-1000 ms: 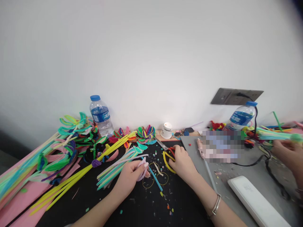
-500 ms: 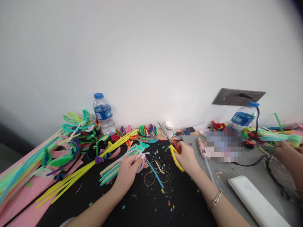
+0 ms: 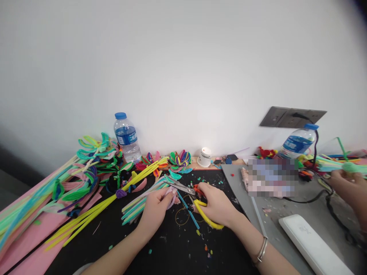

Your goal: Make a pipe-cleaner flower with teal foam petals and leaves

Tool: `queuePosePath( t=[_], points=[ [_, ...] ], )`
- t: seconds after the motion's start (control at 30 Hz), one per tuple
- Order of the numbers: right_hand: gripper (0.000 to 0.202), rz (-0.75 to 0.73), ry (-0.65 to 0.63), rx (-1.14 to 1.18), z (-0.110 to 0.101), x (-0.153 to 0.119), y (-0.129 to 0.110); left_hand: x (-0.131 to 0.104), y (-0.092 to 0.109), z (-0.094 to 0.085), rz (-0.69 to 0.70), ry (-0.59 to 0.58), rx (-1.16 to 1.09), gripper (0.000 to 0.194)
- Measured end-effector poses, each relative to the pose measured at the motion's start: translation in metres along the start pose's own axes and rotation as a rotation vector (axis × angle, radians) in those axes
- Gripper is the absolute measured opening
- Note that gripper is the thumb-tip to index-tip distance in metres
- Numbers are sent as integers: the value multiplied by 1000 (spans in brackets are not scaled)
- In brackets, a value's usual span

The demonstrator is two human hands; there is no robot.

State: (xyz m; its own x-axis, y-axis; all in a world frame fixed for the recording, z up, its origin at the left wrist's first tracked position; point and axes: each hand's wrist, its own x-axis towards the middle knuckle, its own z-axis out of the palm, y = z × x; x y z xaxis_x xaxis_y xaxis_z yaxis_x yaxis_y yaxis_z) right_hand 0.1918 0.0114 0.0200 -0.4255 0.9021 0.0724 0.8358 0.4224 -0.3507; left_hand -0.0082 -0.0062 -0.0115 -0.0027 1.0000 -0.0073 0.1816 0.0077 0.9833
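Note:
My left hand (image 3: 155, 208) pinches a pale lilac pipe cleaner (image 3: 173, 196), bent into a loop, over the black table (image 3: 160, 252). A pair of scissors (image 3: 183, 188) with red and yellow handles is in my right hand (image 3: 216, 204). Their blades point left and lie at my left fingertips, by the lilac piece; whether they touch it I cannot tell. Under the scissors lies a blue pipe cleaner piece (image 3: 193, 218), beside a thin yellowish ring (image 3: 181, 217). Left of my left hand, pastel pipe cleaners (image 3: 134, 206) lie bundled.
Pipe-cleaner flowers (image 3: 180, 160) and a water bottle (image 3: 126, 137) stand along the wall, near a white paper cup (image 3: 204, 157). Yellow pipe cleaners (image 3: 94, 215) lie left. At right are a white case (image 3: 311, 242), a cable (image 3: 329, 208) and another person's hand (image 3: 346, 187).
My right hand has brought the scissors left and down, turning the blades from pointing up at the wall to my left fingertips. My left hand has stayed almost still.

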Motion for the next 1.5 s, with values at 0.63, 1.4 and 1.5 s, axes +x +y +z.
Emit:
queuePosePath(
  t=[0.63, 1.4, 1.5],
  points=[
    [27, -53, 52, 7, 1, 0, 1, -1, -3, 0, 72, -17, 130, 36],
    [21, 342, 293, -71, 2, 10, 25, -1, 0, 1, 31, -19, 50, 41],
    [22, 392, 274, -93, 2, 11, 33, -1, 0, 1, 23, -22, 52, 42]
  ],
)
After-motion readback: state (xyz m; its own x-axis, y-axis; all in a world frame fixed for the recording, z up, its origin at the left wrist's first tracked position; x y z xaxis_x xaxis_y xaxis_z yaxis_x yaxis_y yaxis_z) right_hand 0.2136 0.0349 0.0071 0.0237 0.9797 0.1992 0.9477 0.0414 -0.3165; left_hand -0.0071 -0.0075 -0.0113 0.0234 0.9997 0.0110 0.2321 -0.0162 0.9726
